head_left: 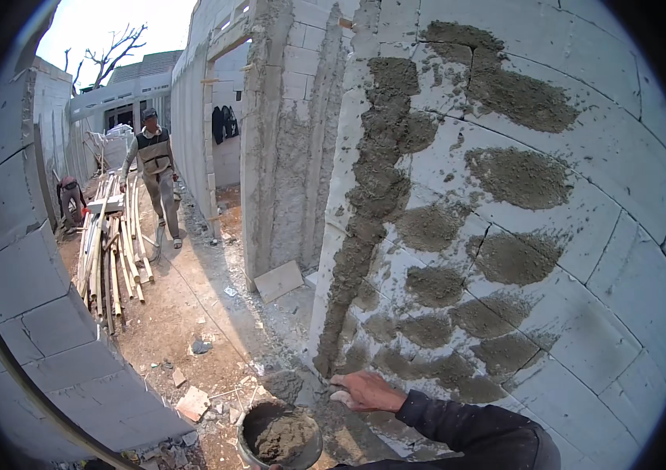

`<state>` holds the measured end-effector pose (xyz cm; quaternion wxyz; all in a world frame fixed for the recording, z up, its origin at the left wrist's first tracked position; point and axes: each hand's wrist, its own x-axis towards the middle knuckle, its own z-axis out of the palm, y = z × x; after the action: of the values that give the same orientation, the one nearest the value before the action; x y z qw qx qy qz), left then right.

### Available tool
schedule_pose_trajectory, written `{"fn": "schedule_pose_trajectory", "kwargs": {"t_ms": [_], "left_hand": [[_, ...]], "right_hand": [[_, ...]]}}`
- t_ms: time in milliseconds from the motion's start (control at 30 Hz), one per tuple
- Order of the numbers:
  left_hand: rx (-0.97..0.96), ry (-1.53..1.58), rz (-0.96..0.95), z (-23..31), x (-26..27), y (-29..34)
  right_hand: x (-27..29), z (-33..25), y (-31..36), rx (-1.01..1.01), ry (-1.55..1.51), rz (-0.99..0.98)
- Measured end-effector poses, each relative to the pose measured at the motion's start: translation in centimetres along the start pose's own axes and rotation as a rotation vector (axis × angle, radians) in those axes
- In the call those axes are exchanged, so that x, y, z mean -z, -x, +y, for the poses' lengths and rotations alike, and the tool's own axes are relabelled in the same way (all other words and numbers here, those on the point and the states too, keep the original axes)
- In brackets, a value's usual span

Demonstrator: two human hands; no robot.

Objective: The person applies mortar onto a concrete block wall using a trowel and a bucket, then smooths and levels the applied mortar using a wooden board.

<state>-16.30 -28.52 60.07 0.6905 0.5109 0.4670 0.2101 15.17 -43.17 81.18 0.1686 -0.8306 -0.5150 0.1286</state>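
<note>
My right hand [368, 390] is closed near the foot of the block wall, fingers wrapped round what looks like a trowel [284, 385]. Its blade is coated in grey mortar and points left, and its handle is hidden in my grip. Below the blade is a round dark bucket [316, 453], part filled with wet mortar [284, 435]. Only a sliver of my left hand [272, 468] shows, at the bucket's near rim by the lower edge. A long upright strip of mortar [376, 172] runs up the wall's left edge, with several mortar dabs [519, 178] to its right.
The white block wall [599, 337] rises close on my right; another block wall [59, 337] stands left. Bamboo poles [117, 251] lie along the dirt passage. One person [157, 160] stands beside them, another [70, 200] bends farther back. Rubble [192, 403] lies near the bucket.
</note>
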Motion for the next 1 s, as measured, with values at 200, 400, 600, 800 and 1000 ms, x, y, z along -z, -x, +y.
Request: {"fn": "schedule_pose_trajectory", "kwargs": {"t_ms": [200, 400, 600, 800, 1000], "left_hand": [[0.027, 0.012, -0.022, 0.4, -1.6, -1.0], [0.038, 0.028, 0.012, 1.1, -2.1, -0.6], [0.079, 0.019, 0.011, 0.8, -3.1, 1.8], [-0.036, 0.178, 0.124, -5.8, 3.4, -5.1], [0.128, 0.125, 0.006, -3.0, -3.9, -5.4]], "right_hand": [[23.9, -12.3, -3.2, 0.485, 0.074, 0.407], [36.9, -19.5, -5.7, 0.840, -0.274, 0.483], [48.2, -6.6, -10.8, 0.332, -0.862, 0.663], [34.2, -1.9, -9.5, -0.015, 0.182, 1.641], [11.0, 2.8, -1.2, -0.079, -0.108, 0.544]]}}
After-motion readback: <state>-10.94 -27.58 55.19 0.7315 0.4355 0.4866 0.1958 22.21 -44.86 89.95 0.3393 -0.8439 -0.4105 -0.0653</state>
